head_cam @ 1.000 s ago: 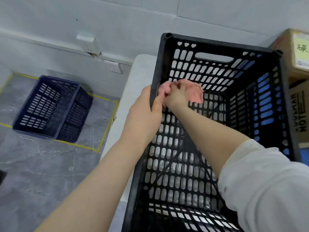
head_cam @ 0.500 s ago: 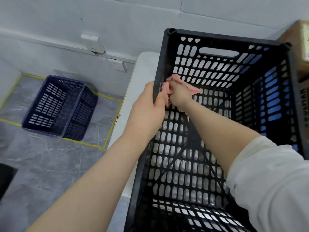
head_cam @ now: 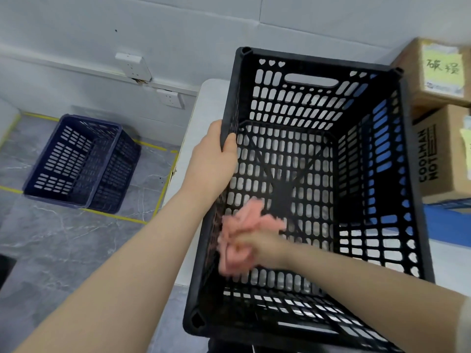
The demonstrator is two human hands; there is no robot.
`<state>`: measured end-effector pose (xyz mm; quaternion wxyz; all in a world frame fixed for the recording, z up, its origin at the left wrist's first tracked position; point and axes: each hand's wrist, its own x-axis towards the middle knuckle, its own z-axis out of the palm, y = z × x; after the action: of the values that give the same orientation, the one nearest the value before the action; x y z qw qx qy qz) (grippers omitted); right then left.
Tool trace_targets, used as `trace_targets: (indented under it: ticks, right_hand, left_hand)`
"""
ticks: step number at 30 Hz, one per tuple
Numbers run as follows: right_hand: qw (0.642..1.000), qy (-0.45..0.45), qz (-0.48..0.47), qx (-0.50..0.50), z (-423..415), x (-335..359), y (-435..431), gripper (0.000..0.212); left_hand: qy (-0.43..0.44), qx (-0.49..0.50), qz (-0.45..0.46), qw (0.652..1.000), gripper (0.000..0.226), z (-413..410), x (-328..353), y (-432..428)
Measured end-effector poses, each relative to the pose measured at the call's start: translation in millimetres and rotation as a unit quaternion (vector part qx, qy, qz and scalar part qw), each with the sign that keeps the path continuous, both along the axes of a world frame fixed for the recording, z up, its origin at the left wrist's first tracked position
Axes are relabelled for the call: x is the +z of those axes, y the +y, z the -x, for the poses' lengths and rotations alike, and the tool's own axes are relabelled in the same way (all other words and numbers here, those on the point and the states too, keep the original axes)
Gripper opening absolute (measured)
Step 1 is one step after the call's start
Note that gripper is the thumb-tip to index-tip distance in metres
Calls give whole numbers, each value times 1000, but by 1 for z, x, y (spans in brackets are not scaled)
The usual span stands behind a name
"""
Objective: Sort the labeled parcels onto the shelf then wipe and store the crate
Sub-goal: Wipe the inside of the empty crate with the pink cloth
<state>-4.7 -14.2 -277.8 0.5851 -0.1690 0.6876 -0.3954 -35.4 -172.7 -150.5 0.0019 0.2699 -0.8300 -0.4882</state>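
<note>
Progress check, going left to right with the black crate as the reference. Well off to its left there's a blue crate on the grey marble-look floor, sitting inside a box of yellow tape. My guess is that's where crates get stored. The black crate itself is on a white bench, hanging a bit over the near edge. The left hand is clamped on the crate's left rim, thumb inside and fingers wrapped outside, holding it steady. The crate is hard black plastic, a lattice of rounded slots with a handle cutout and little heart holes in the far wall, and there are no parcels in it. So I'd say the sorting part is done. Inside, low against the left wall, a soft pink cloth is bunched up in the right hand. It's blurry, but the fingers look curled round it, so wiping is underway. Just right of the crate are stacked cardboard boxes with matte brown sides, and the top one has a yellow handwritten label. What they sit on is out of view. Left to do, I reckon: finish wiping and put the crate away.
</note>
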Motion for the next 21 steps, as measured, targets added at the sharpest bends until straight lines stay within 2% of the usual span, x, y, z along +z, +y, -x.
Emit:
trace_targets:
  ticks: [1, 3, 5, 8, 9, 11, 12, 14, 16, 18, 21]
  right_hand:
    - [999, -7, 17, 42, -10, -3, 1, 29]
    - [986, 1, 11, 164, -21, 3, 7, 12]
    - [972, -23, -41, 231, -13, 10, 11, 23]
    - [949, 39, -82, 301, 34, 31, 4, 37]
    - [956, 76, -98, 267, 55, 48, 1, 36]
    - [972, 160, -127, 116, 99, 76, 2, 39]
    - [965, 221, -129, 54, 121, 85, 4, 42]
    - [922, 361, -133, -43, 161, 96, 7, 47]
    - [880, 434, -146, -123, 195, 81, 3, 55]
    - [879, 427, -170, -124, 214, 53, -6, 60]
    - [894, 398, -209, 1, 205, 2, -18, 63]
  left_hand:
    - [1, -1, -2, 1000, 27, 0, 0, 0]
    - [3, -3, -11, 1000, 27, -1, 1, 0]
    - [9, -1, -18, 1000, 27, -1, 2, 0]
    - [5, 4, -18, 1000, 27, 0, 1, 1]
    - [4, 5, -13, 1000, 26, 0, 0, 0]
    - [4, 5, -2, 1000, 25, 1, -1, 0]
    - [5, 3, 1, 1000, 25, 1, -2, 0]
    - [10, 0, 5, 1000, 28, 1, -4, 0]
    - [8, -3, 3, 1000, 29, 1, -4, -1]
    - [9, -6, -1, 1000, 29, 1, -5, -2]
    - [8, 1, -1, 1000, 29, 0, -6, -3]
